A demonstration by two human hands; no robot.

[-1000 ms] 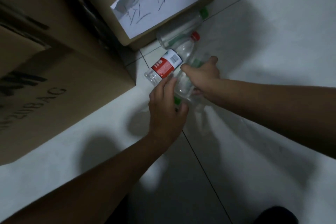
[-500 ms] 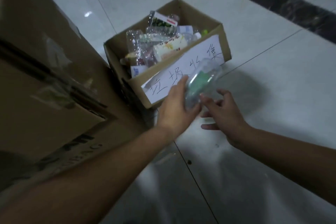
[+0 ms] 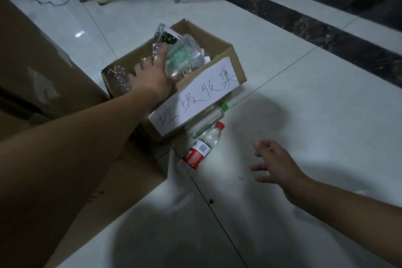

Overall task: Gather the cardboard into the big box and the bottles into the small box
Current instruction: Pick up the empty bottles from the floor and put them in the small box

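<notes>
1. The left hand (image 3: 152, 76), fingers splayed, touched a green-labelled bottle (image 3: 185, 56) above the small box (image 3: 236, 60); I couldn't tell whether it gripped.
2. The right hand (image 3: 276, 163), fingers apart and holding nothing, hung over the floor (image 3: 315, 98) near a red-labelled bottle (image 3: 199, 150).

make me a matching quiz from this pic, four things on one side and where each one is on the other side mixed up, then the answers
Things
1. green-label bottle
2. red-capped bottle
3. green-capped bottle
4. right hand

Places
a. lying on the floor along the foot of the small box
b. over bare floor, fingers spread, holding nothing
c. over the small box, against the left hand
d. lying on the floor by the corner of the big box

Pairs: 1-c, 2-d, 3-a, 4-b
</notes>
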